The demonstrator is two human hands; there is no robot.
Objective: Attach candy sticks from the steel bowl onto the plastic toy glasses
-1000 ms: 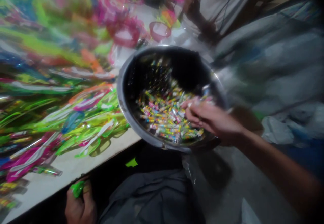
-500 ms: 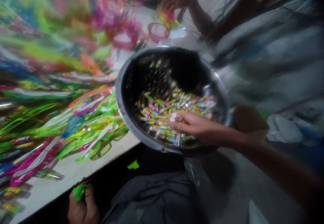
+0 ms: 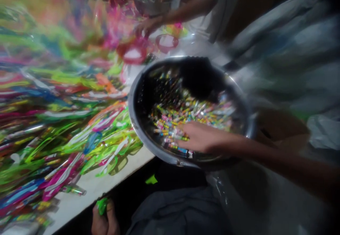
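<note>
1. At a white table (image 3: 87, 189) in a pretty dim room, there's a huge pile of neon green, pink and blue plastic toys (image 3: 106, 136) in clear wrap, all heaped along the top. A pink plastic ring (image 3: 166, 43) lies near the far end of the pile.
2. Across the table, a co-worker's hand (image 3: 148, 25) reaches over the toys, and a white shirt (image 3: 212, 5) and a second steel bowl (image 3: 150, 1) show up there too. Grey cloth (image 3: 287, 26) fills the right side, with dark grey cloth (image 3: 175, 210) down low.
3. The right hand (image 3: 199, 137) comes in from the right, palm down, fingers close together and pushed into the pile. Can't really tell if it's gripping anything.
4. The left hand (image 3: 102, 217) is down by the table's edge, fingers pinched around a green plastic piece (image 3: 101, 206).
5. The steel bowl (image 3: 135, 121) is right at the table's edge, round so no real long axis, tilted with its open side facing up toward the camera. Colourful wrapped pieces (image 3: 186, 113) lie inside, pointing every which way, mostly along the lower side.
</note>
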